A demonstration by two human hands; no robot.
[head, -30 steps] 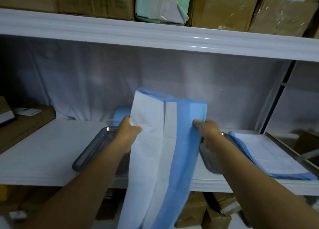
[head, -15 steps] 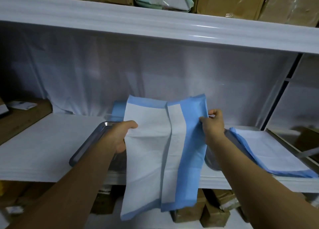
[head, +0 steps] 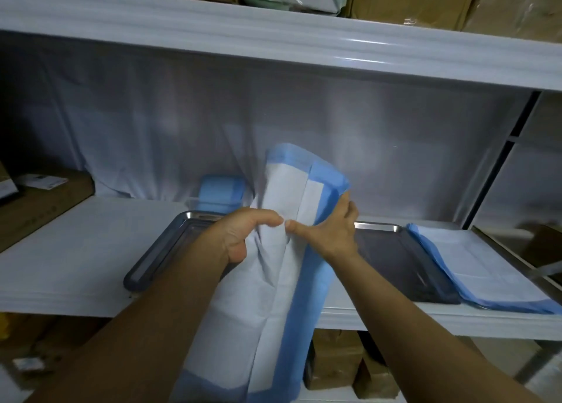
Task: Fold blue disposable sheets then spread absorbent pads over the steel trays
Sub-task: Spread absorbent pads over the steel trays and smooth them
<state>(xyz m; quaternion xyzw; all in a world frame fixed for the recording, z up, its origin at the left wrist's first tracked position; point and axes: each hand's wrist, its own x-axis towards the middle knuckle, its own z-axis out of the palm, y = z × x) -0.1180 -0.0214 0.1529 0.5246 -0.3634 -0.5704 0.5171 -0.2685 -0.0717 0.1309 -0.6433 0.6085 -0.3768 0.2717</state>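
A blue-edged absorbent pad (head: 273, 305) with a white centre hangs in front of the shelf, folded lengthwise. My left hand (head: 243, 235) grips its left white edge with curled fingers. My right hand (head: 331, 232) holds the pad's blue right side, thumb pointing left and almost meeting the left hand's fingers. Behind the hands lies a steel tray (head: 158, 259) on the white shelf, and a second steel tray (head: 401, 265) sits to the right. A pad (head: 474, 269) lies spread over a further tray at the far right.
A folded blue sheet stack (head: 222, 192) sits at the back of the shelf behind the left tray. A brown cardboard box (head: 36, 202) stands at the left. The upper shelf (head: 273, 34) carries cartons. More boxes (head: 340, 363) sit below the shelf.
My hands have come together, bringing the pad's two side edges toward each other so it is narrower. The view has tilted slightly lower, showing more of both trays.
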